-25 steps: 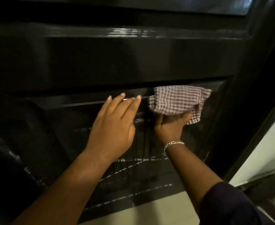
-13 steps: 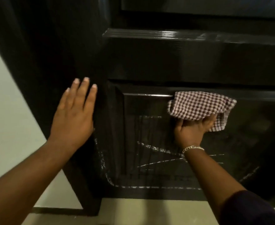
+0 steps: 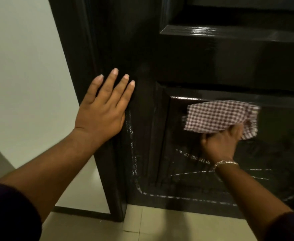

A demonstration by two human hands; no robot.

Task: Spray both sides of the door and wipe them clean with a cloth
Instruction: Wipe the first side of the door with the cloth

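Cloth (image 3: 219, 116) shifted slightly; right hand (image 3: 220, 143) grips it, left hand (image 3: 102, 111) flat on door (image 3: 212, 66).

The cloth (image 3: 221, 117) drapes over the right hand (image 3: 220, 143), so its fingers are hidden and only the back of the hand shows. The cloth's right end is smeared with blur. The door (image 3: 212, 66) runs off the top and right edges. Both sleeves are cut by the bottom edge. The left hand (image 3: 102, 110) hides its own palm.

Dim indoor light, glare streaks on the glossy dark door (image 3: 229, 54), cloth (image 3: 219, 117) slightly motion-blurred.
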